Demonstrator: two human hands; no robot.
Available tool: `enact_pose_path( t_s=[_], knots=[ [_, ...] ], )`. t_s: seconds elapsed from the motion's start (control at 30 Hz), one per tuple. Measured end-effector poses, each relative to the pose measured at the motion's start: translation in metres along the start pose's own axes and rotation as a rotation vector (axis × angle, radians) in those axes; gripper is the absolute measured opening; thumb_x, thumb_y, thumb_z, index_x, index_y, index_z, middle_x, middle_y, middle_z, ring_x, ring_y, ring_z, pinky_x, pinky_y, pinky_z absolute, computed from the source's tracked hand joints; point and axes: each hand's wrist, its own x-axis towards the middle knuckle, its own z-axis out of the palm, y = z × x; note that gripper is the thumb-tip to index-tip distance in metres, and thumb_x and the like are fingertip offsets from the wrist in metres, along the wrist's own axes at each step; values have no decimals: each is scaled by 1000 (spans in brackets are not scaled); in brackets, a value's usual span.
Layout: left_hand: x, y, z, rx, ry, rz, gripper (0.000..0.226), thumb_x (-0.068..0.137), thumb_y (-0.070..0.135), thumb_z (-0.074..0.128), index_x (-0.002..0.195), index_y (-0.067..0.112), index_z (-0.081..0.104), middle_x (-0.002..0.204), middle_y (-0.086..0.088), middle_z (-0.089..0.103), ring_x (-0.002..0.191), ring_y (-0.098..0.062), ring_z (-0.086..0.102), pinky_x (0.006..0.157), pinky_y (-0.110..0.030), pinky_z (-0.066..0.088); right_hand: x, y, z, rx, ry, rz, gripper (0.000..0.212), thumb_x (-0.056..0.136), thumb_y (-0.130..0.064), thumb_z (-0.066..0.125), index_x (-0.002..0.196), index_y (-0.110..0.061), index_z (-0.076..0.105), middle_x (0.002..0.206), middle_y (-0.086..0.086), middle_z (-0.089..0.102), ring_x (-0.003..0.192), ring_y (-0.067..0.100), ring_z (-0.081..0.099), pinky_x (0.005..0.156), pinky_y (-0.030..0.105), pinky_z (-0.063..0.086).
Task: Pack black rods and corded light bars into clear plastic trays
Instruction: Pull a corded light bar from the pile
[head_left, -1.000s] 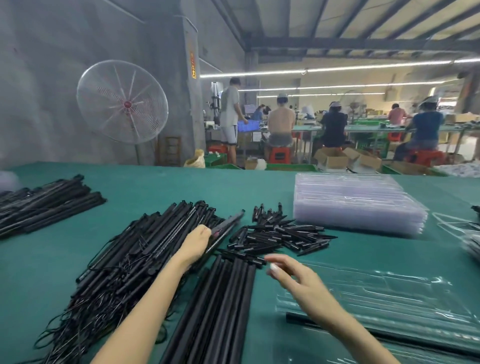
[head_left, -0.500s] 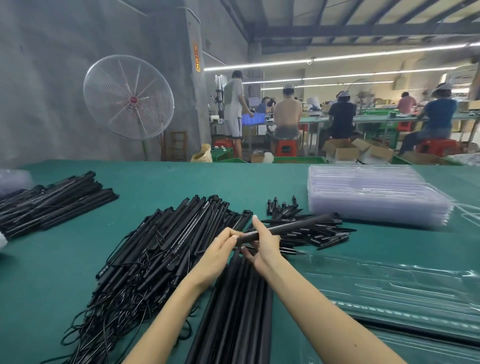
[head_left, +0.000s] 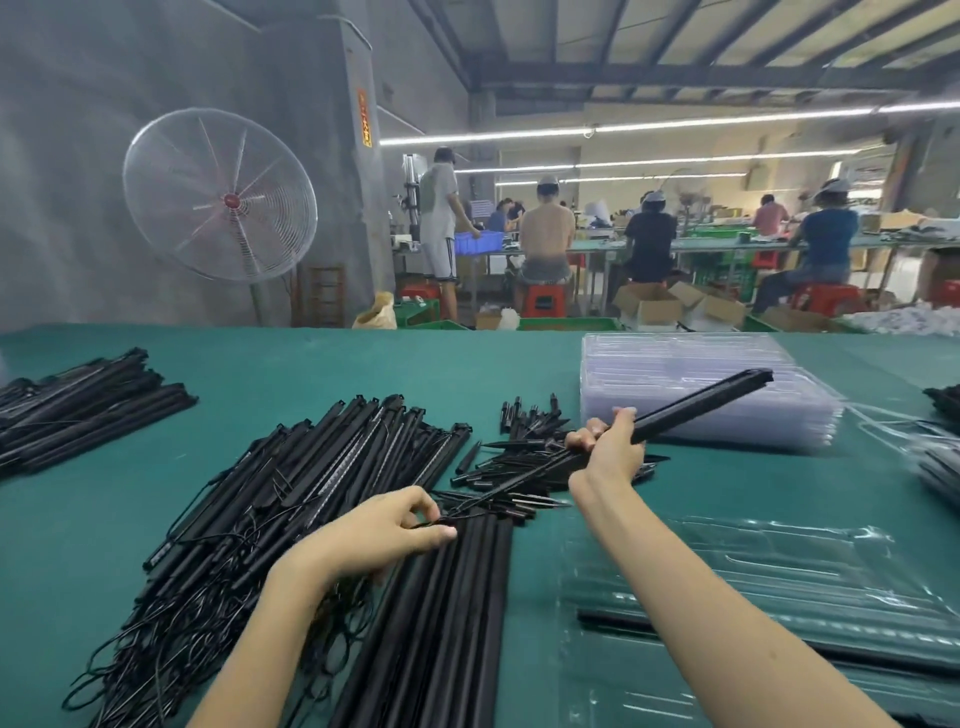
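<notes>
The right hand (head_left: 608, 452) is clamped around the near end of a black light bar (head_left: 701, 402), fingers curled over it and thumb under. The bar is lifted clear of the tabletop (head_left: 363, 374); its long axis runs from the hand up and away to the right, and its far tip hangs over the stack of clear trays (head_left: 727, 384) beyond the hand. A thin black cord (head_left: 498, 499) appears to trail from the bar's gripped end back toward the left hand (head_left: 379, 535), which pinches it between thumb and fingertips just above the near row of plain black rods (head_left: 441, 613). The two hands are apart, the left nearer the body and lower, the right farther out and higher.

The open tray (head_left: 779, 571) to be filled lies on the tabletop below and to the right of the right forearm, nearer the body than the bar. Its grooves seem to run left to right, and one rod (head_left: 727, 639) already lies along its near part. So the bar points away from where it has to go: in my judgement it must swing back toward the body and turn until it lies along a groove. The right hand is much the nearer to the tray. The heap of corded bars (head_left: 291, 483) sits left of both hands.
</notes>
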Motion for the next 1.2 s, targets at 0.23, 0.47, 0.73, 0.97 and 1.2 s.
enact_pose_path(
  t_s=[0.23, 0.47, 0.73, 0.97, 1.2],
  knots=[
    [10, 27, 8, 29, -50, 84, 29, 102, 24, 40, 81, 19, 61, 71, 1, 52, 51, -5, 40, 55, -24, 37, 17, -51, 0, -10, -16, -172, 13, 99, -23, 46, 92, -13, 43, 48, -3, 35, 34, 9, 28, 36, 17, 29],
    [36, 80, -1, -8, 523, 302, 34, 100, 6, 35, 71, 21, 47, 80, -11, 62, 73, -22, 53, 72, -39, 48, -19, -47, -22, -641, -723, -123, 29, 90, -37, 56, 99, -9, 57, 56, -5, 54, 34, 4, 31, 33, 16, 28],
    [31, 88, -5, 394, 479, 69, 17, 94, 8, 39, 81, 17, 47, 100, -13, 64, 88, -34, 57, 72, -38, 45, -68, -3, -16, -727, -1012, 99, 71, 57, -68, 76, 91, -14, 46, 50, -7, 43, 36, 2, 32, 35, 14, 23],
    [25, 70, 3, 60, 340, 18, 16, 102, 21, 32, 112, 9, 36, 114, -12, 58, 84, -18, 57, 64, -29, 40, -71, 21, 2, -821, -682, -37, 10, 87, -8, 61, 94, -10, 54, 63, 2, 46, 42, 8, 37, 37, 18, 29],
    [-12, 39, -4, -376, 83, -45, 30, 105, 21, 31, 92, 8, 54, 58, 2, 34, 48, -11, 36, 46, -20, 43, -57, 23, 4, -773, -496, -32, 17, 87, -2, 56, 100, -10, 50, 71, 8, 58, 48, 11, 39, 34, 17, 28]
  ],
)
